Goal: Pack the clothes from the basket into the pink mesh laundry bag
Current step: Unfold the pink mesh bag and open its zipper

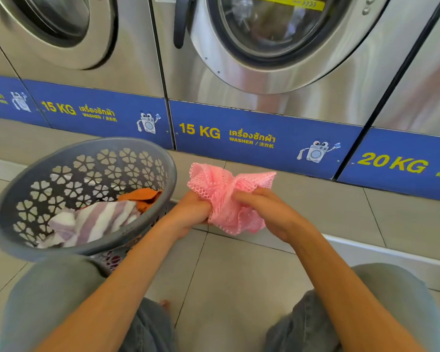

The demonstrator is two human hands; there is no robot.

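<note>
Gripping the pink mesh laundry bag from both sides in the head view — left hand curled round its left edge, right hand pinching the crumpled netting with fingers bent into the folds. Bunched between the two hands, held above the tiled floor, just right of the basket and not touching it. Cannot tell whether the bag's mouth is open.

Tilted toward the camera, the grey basket with flower-shaped cut-outs, its rim near the left forearm. Inside it, at the lower side, a purple-and-white striped cloth; just beyond that, toward the basket's right wall, an orange garment, partly tucked under the stripes.

Behind the basket, a row of steel washing machines with round doors, a blue band along their base marked "15 KG" twice and "20 KG" further right of the basket.

Below the basket, grey-clad knees spread to either side — bare forearms reaching forward between them.
</note>
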